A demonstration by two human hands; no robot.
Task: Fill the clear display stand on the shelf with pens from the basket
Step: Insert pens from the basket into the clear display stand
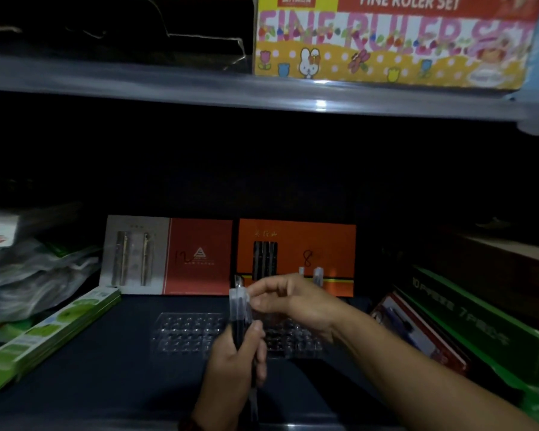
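Observation:
A clear plastic display stand (187, 332) with rows of holes lies flat on the dark shelf. Two clear-capped pens (310, 272) stand upright at its far right side. My left hand (235, 365) is closed around a bundle of dark pens with clear caps (240, 309), held upright over the stand's middle. My right hand (293, 301) reaches in from the right and pinches the top of one pen in that bundle. The basket is out of view.
Two red and orange pen gift boxes (296, 256) lean against the back. Green flat packs (50, 334) lie at the left, green and red boxes (467, 331) at the right. A shelf board (199, 88) with a ruler-set box (389, 42) hangs overhead.

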